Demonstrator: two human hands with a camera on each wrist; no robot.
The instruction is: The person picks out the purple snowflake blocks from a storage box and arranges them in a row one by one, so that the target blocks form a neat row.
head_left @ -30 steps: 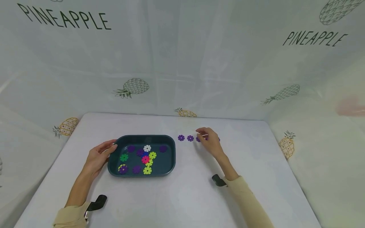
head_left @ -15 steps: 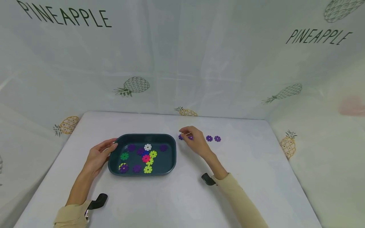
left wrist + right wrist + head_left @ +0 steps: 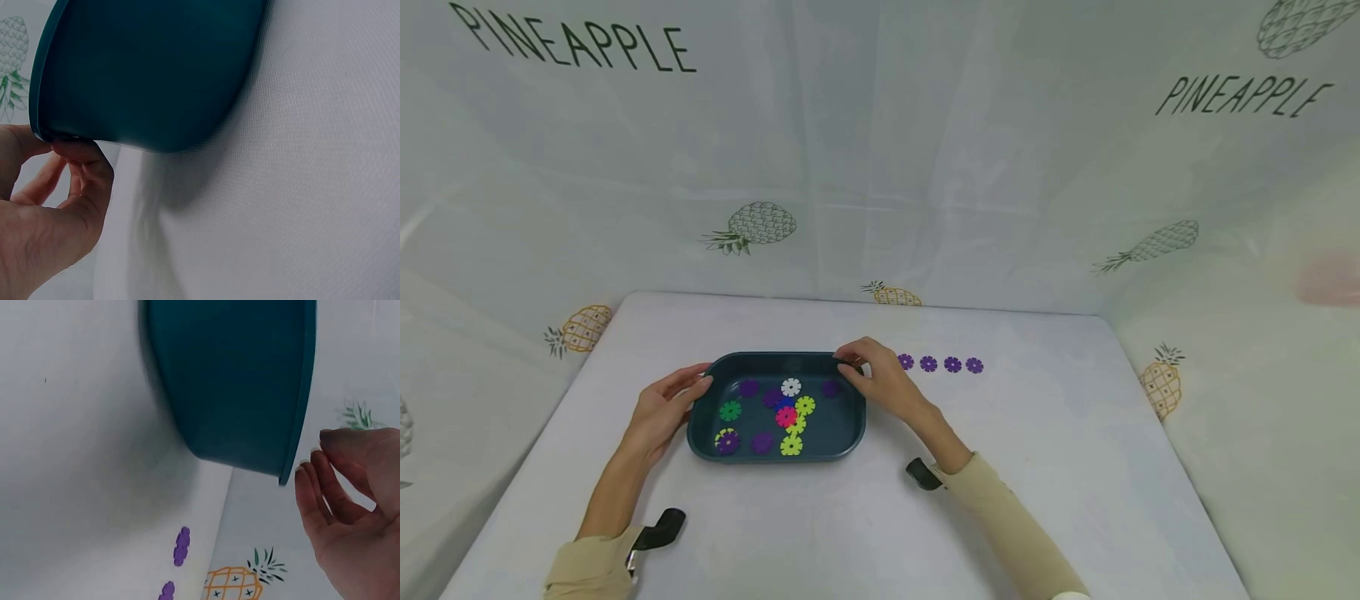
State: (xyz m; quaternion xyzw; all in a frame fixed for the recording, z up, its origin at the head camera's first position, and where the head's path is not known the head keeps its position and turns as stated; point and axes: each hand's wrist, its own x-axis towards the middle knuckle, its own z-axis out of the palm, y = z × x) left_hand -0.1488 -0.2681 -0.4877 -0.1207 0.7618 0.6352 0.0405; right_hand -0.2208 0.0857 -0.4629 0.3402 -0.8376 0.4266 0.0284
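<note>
My left hand (image 3: 658,412) pinches the left rim of a dark teal tray (image 3: 838,437); the left wrist view shows thumb and fingers at the tray's edge (image 3: 144,75). Loose flower-shaped discs lie inside: a white disc (image 3: 791,387), a green disc (image 3: 730,410), a pink disc (image 3: 786,417), plus yellow, blue and purple ones, some overlapping. My right hand (image 3: 883,379) is at the tray's back right corner. In the right wrist view its thumb and fingers are slightly parted beside the rim, nothing visible between them.
Right of the tray, several purple discs (image 3: 928,364) lie in a row on the white table (image 3: 1037,433); the right hand may hide part of the row's left end. A curtain (image 3: 1000,167) printed with pineapples hangs behind the table.
My right hand has moved left along the row of purple discs to the tray's right corner. The left hand keeps its hold on the tray, which stays in place.
</note>
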